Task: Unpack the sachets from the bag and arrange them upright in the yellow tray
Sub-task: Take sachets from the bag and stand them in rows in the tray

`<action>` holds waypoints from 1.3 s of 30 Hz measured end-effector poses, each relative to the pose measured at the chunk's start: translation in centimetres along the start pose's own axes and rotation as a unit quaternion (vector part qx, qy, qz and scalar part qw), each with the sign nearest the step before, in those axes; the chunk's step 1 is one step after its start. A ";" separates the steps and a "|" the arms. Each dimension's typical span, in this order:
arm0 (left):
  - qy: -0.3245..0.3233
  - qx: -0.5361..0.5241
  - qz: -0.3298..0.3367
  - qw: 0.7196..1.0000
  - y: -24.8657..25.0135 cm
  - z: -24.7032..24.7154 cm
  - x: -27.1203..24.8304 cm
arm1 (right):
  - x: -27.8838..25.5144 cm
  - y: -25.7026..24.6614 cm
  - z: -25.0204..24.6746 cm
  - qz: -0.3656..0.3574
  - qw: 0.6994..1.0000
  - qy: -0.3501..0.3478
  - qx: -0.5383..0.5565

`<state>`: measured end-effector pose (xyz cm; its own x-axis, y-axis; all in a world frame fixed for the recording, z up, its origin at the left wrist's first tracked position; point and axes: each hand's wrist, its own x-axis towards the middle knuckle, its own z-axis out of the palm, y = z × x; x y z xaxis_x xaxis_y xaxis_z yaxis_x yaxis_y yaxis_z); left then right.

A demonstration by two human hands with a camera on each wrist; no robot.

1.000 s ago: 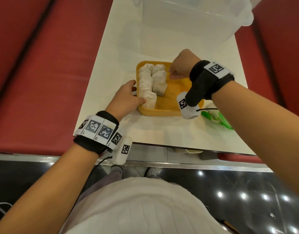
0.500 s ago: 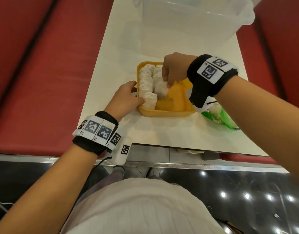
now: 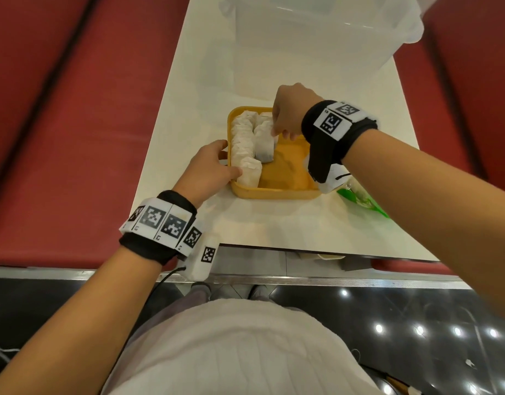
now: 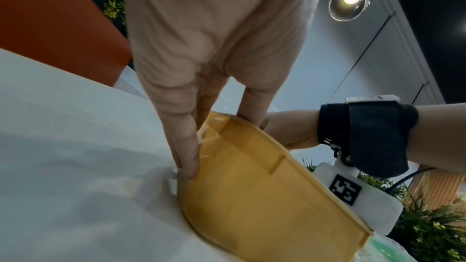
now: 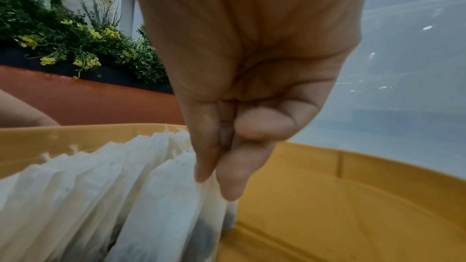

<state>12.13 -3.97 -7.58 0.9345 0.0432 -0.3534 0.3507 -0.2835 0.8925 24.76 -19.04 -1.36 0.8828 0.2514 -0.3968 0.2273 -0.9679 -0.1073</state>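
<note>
The yellow tray (image 3: 285, 192) sits mid-table, with several white sachets (image 3: 242, 143) standing in two rows along its left side. My right hand (image 3: 275, 132) pinches the top edge of the front sachet (image 3: 264, 146) of the second row between thumb and forefinger; in the right wrist view that hand (image 5: 219, 184) holds the sachet (image 5: 171, 206) upright. My left hand (image 3: 230, 162) grips the tray's left wall, thumb over the rim, fingers (image 4: 184, 146) against the outside of the tray (image 4: 264, 196). The green bag (image 3: 362, 198) lies right of the tray, partly behind my right arm.
A large clear plastic bin (image 3: 317, 38) stands at the far end of the white table (image 3: 274, 229). Red bench seats (image 3: 74, 124) flank the table on both sides. The tray's right half (image 3: 288, 169) has a bare floor.
My right hand came from the tray's far edge to the second row, took the leaning sachet by its top and stood it up. The left hand stayed on the tray.
</note>
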 end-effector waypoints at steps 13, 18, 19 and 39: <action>-0.021 0.008 -0.005 1.000 0.4 -0.1 0.1 | -0.1 1.9 2.5 0.107 0.939 -0.015 0.328; -0.021 0.015 -0.004 1.000 0.4 0.2 0.2 | -0.6 1.5 1.8 0.117 0.917 -0.032 0.380; -0.020 0.013 -0.004 1.000 0.4 0.2 0.2 | -0.8 1.6 1.7 0.117 0.914 -0.029 0.388; -0.089 0.194 0.402 0.890 8.1 7.7 -6.4 | -18.2 19.8 7.2 0.174 0.851 0.375 0.323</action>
<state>8.49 -13.96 -0.28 0.8365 -0.4666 0.2871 -0.5081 -0.4646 0.7252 10.27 -42.77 -2.80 0.9195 -0.3583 0.1614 -0.1610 -0.7182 -0.6769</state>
